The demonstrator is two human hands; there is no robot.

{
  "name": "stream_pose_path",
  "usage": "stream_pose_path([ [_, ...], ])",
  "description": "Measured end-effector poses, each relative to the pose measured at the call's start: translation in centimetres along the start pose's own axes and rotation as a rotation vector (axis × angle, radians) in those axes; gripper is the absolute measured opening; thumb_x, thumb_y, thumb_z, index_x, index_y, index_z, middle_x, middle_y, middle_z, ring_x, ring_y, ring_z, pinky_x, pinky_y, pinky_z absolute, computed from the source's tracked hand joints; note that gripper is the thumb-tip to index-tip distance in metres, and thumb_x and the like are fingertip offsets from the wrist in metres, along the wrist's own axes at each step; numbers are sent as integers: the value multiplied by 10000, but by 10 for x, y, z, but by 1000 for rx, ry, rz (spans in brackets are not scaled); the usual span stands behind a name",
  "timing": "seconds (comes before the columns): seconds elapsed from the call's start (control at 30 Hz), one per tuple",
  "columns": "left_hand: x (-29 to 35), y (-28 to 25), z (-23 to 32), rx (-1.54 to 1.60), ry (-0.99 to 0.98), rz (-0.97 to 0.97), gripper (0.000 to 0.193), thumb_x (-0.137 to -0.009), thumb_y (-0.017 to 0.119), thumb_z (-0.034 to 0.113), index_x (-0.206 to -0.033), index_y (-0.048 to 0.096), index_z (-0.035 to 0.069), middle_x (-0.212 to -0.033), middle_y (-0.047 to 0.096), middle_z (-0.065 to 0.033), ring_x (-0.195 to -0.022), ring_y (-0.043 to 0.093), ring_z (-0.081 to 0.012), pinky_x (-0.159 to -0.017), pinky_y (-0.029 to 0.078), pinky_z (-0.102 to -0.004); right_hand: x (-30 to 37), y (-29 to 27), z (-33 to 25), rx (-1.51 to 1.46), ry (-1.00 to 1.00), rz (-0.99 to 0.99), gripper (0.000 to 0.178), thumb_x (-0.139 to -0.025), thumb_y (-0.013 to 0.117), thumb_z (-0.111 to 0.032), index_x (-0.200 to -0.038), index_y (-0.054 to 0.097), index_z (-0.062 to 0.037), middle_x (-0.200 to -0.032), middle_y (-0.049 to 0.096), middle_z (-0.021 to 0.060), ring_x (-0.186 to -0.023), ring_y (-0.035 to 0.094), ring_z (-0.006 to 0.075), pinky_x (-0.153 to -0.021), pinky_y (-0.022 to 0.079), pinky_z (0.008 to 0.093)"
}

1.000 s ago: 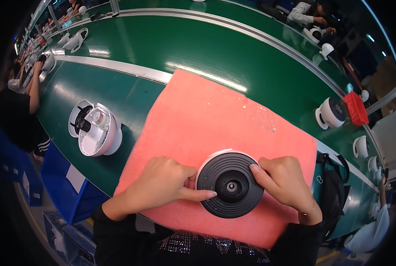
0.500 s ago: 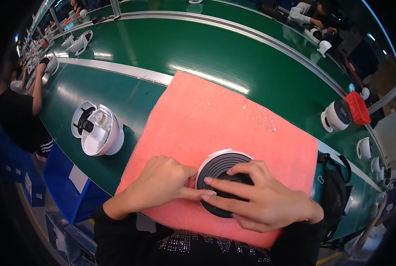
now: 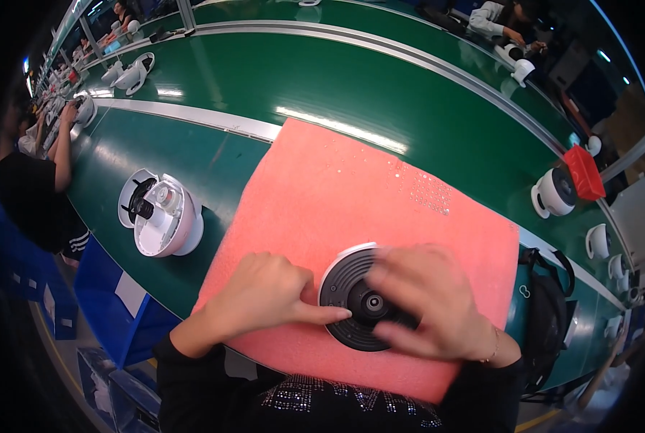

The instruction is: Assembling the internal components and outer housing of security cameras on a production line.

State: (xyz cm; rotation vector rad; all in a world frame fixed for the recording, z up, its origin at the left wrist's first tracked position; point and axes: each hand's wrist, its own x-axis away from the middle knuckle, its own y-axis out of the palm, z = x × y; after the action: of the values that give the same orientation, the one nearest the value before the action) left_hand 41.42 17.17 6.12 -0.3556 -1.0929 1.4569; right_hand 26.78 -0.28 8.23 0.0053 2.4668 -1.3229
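Note:
A round white housing with a black, concentrically ribbed face (image 3: 344,317) lies face up on the pink cloth, a metal-centred hub in its middle. My left hand (image 3: 264,296) grips its left side: the thumb presses on the ribbed face, and the other fingers curl at the rim, partly hidden. Over the housing's right part hovers my right hand (image 3: 434,303), its fingers smeared by motion; whether it holds anything does not show. To the left on the green bench stands an opened white round unit (image 3: 167,224) with a black cylindrical part and other parts inside.
The pink cloth (image 3: 301,173) covers the bench before me. Beyond runs a green conveyor (image 3: 322,79) carrying white units (image 3: 553,193). A red bin (image 3: 584,173) and a black bag (image 3: 542,317) are at the right, blue bins (image 3: 109,303) at lower left. Co-workers (image 3: 30,187) sit along the line.
My right hand has lifted from the ribbed face and shifted right, baring the central hub. My left hand keeps its hold. A white unit on the conveyor at right has shifted slightly rightward.

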Motion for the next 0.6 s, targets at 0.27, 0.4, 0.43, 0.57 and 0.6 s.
stream_pose_path([
  [0.27, 4, 50, 0, 1175, 86, 77, 779, -723, 689, 296, -1304, 296, -44, -1152, 515, -185, -975, 569, -242, -837, 456, -334, 18, 8, 10, -650, 579, -82, 552, -790, 602, -272, -1208, 352, -11, -1123, 495, 227, -1040, 524, 297, -871, 409, 359],
  [0.4, 11, 26, 25, 597, 315, 474, 861, -628, 764, 210, -1286, 298, -92, -992, 580, -200, -858, 622, -233, -712, 524, -300, 10, 0, -1, -549, 431, 127, 675, -655, 751, -282, -1146, 387, 2, -1077, 514, 241, -1003, 552, 279, -847, 438, 364],
  [0.43, 11, 23, 27, 597, 332, 531, 851, -607, 771, 212, -1269, 332, -93, -916, 597, -199, -812, 635, -246, -691, 528, -309, 7, -1, 1, -460, 359, 173, 684, -626, 770, -305, -1117, 411, 8, -1025, 545, 227, -943, 582, 277, -800, 465, 354],
  [0.57, 13, 5, 25, 548, 302, 593, 840, -596, 771, 217, -1259, 356, -89, -958, 598, -196, -845, 628, -225, -687, 531, -307, -13, -2, 15, -271, 174, 286, 696, -555, 809, -352, -1039, 471, 17, -896, 606, 183, -790, 639, 277, -671, 516, 326],
  [0.6, 8, 3, 20, 574, 296, 608, 839, -592, 770, 218, -1257, 362, -88, -974, 598, -196, -857, 625, -218, -689, 531, -304, -20, -3, 17, -304, 216, 279, 667, -566, 802, -351, -1026, 482, 10, -905, 602, 188, -812, 633, 276, -698, 510, 333],
])
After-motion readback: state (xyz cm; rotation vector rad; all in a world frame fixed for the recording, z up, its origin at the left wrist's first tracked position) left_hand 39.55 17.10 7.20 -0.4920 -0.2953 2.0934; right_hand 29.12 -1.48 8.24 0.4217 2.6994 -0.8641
